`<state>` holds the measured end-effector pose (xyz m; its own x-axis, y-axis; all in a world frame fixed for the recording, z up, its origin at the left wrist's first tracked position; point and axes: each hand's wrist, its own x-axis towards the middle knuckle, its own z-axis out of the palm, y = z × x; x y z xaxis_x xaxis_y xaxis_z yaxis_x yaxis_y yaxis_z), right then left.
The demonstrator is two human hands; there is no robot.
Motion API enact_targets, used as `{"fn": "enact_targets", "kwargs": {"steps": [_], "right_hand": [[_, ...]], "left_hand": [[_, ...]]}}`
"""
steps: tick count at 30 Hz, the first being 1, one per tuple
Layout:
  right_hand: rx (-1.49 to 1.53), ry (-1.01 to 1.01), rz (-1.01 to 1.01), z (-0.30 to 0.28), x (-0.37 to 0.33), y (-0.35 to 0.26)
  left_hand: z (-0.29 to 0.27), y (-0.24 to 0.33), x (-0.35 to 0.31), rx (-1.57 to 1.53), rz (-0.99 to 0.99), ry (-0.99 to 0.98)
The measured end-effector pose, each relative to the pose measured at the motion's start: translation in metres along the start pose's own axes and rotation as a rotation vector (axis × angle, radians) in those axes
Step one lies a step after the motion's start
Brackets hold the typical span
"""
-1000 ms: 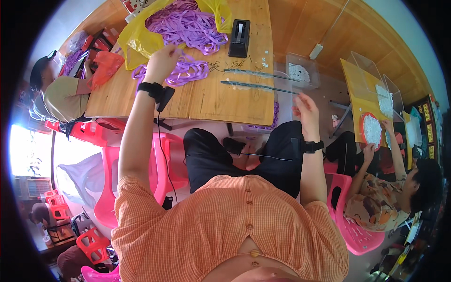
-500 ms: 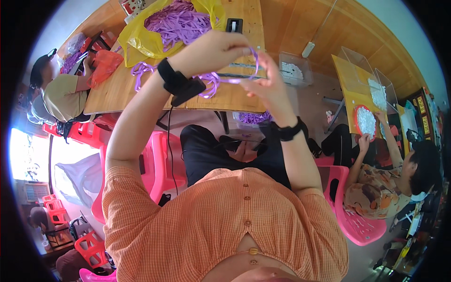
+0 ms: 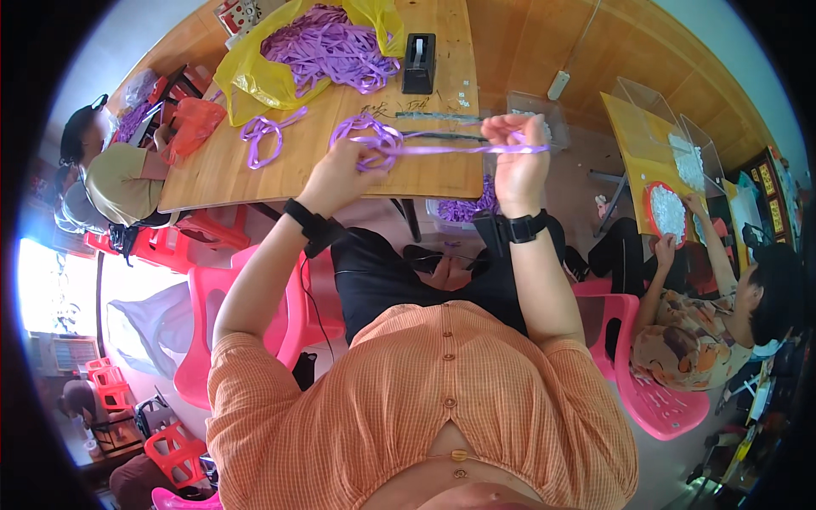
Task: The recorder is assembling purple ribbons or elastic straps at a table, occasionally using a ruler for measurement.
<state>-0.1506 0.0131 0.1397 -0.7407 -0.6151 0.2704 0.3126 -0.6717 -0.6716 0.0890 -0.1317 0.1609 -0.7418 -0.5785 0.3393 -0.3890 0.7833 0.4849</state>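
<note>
A purple ribbon (image 3: 442, 151) runs taut from side to side over the front part of the wooden table (image 3: 314, 183). My left hand (image 3: 344, 172) pinches its left end, next to several loose loops of ribbon. At the other end my right hand (image 3: 520, 166) is raised palm up, with the ribbon across its bent fingers and a short tail sticking out past them. Another looped purple ribbon (image 3: 252, 133) lies on the table to the left. Behind my hands is a heap of purple ribbons (image 3: 327, 51) in an open yellow plastic bag (image 3: 242, 72).
A black tape dispenser (image 3: 419, 64) stands at the back of the table. Below its right edge is a clear bin of purple ribbon (image 3: 463, 208). People sit at both sides; the one at right holds a red tray (image 3: 665, 210) of white pieces. Pink chairs (image 3: 212, 340) stand around me.
My left hand has come down and left, away from the right hand, drawing the ribbon straight. The right hand has shifted a little right and turned palm up.
</note>
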Motion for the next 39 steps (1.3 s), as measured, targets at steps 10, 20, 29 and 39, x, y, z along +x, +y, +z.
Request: {"fn": "enact_targets", "kwargs": {"steps": [10, 20, 29, 39], "right_hand": [[0.048, 0.134, -0.2, -0.01, 0.003, -0.026], [-0.488, -0.129, 0.33, -0.011, -0.012, 0.009], [-0.851, -0.205, 0.305, -0.008, -0.014, 0.027], [-0.523, -0.122, -0.212, 0.011, -0.02, -0.056]], "left_hand": [[-0.057, -0.077, 0.052, 0.087, -0.147, 0.052], [-0.08, -0.02, 0.081, -0.952, -0.143, 0.023], [-0.135, 0.01, 0.121, -1.099, -0.097, 0.057], [-0.127, -0.053, 0.115, 0.157, 0.215, 0.398]]}}
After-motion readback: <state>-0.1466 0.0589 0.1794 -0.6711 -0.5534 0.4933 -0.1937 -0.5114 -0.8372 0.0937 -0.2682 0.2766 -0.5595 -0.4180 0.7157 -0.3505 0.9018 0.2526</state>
